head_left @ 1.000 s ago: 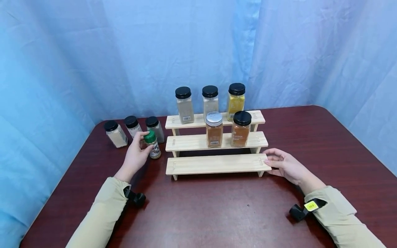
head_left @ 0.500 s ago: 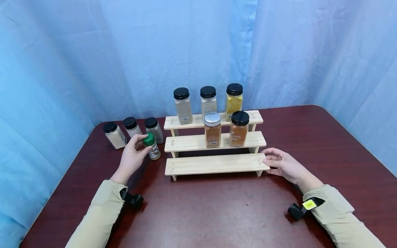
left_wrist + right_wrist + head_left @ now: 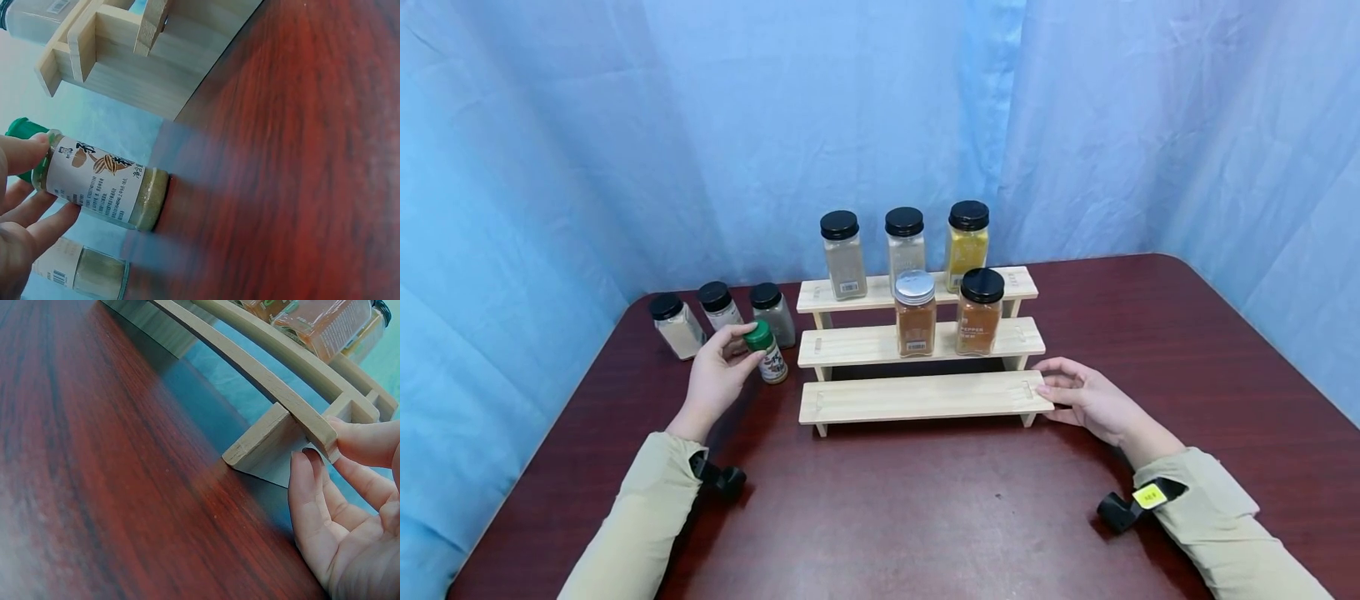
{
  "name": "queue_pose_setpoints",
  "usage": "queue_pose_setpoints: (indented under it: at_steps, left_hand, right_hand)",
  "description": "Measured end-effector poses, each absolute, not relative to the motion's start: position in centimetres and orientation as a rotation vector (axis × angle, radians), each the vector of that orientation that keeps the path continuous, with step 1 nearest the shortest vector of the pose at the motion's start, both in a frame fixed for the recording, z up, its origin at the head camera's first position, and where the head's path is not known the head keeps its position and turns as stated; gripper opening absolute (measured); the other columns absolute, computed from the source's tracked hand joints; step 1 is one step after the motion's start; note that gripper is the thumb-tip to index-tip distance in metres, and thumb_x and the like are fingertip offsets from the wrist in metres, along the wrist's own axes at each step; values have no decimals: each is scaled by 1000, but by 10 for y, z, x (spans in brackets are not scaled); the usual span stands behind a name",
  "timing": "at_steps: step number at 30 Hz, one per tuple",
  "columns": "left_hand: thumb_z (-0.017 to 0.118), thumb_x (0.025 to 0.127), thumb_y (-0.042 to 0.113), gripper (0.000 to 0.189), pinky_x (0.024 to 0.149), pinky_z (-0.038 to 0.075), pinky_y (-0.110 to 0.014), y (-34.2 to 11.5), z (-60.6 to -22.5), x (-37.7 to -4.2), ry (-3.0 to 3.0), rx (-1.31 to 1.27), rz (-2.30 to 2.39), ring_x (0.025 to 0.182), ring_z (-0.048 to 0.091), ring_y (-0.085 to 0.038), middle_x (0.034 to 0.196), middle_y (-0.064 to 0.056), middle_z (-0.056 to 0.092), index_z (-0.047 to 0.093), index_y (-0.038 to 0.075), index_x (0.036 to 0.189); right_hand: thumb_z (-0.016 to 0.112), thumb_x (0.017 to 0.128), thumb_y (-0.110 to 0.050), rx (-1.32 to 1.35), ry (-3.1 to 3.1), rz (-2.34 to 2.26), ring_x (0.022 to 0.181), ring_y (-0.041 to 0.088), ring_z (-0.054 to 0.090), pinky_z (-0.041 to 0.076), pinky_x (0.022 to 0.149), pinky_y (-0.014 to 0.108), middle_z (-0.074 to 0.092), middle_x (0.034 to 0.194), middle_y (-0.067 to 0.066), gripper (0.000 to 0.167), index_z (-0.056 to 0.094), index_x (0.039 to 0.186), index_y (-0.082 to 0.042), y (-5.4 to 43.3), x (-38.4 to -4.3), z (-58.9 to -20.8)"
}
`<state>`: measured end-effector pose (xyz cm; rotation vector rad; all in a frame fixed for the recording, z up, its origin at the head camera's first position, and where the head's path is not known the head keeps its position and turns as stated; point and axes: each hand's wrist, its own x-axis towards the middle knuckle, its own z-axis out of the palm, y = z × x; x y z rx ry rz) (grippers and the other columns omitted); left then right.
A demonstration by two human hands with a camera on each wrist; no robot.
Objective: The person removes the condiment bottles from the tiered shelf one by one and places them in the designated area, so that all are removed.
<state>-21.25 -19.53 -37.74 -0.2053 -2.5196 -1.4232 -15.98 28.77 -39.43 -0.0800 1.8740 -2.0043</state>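
My left hand (image 3: pixel 718 379) holds a small spice bottle (image 3: pixel 103 184) by its upper part, thumb and fingers around the green cap and neck. The bottle has a white printed label and stands roughly upright at the table surface. At the right, my right hand (image 3: pixel 1093 404) grips the end of the lowest board of a three-tier wooden rack (image 3: pixel 925 398). In the right wrist view the thumb (image 3: pixel 362 440) lies on the board's end, with the other fingers below and beside it.
Three black-lidded jars (image 3: pixel 772 317) stand behind the left hand. The top tier carries two pale jars (image 3: pixel 846 262) and a yellow one (image 3: pixel 967 250). On the middle tier are a silver-lidded jar (image 3: pixel 915 321) and a black-lidded pepper jar (image 3: pixel 979 321). Blue curtains (image 3: pixel 850 108) hang behind.
The left hand has shifted slightly left around the green-capped spice bottle, which has barely moved. The right hand stays on the rack's end.
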Motion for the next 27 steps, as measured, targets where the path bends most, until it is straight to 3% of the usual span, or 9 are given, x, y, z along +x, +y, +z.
queue_pose_setpoints:
  at_steps: [12,21,27]
  left_hand:
    - [61,89,-1,42,97,47,-45,-198,-375,-218,-2551,-205,-1456,121,54,-34,134,-20,49,51,3,130]
    - [61,88,-5,57,99,43,-50,-201,-368,-216,-2601,-362,-1383,125,47,-41,136,-23,41,41,3,141]
    - [62,89,1,59,104,38,-52,-199,-361,-212,-2560,-287,-1367,131,40,-38,140,-22,36,37,5,143]
  right_hand:
    - [56,93,-4,-119,1858,-2012,81,8,64,56,71,26,65,91,-7,23,57,102,-25,286,-160,-394]
    - [56,93,-6,-113,1863,-2010,82,8,64,56,72,26,64,91,-6,21,56,102,-25,287,-158,-394]
    - [57,93,-5,-113,1860,-2014,82,8,64,56,72,26,64,91,-6,21,57,103,-25,287,-158,-394]
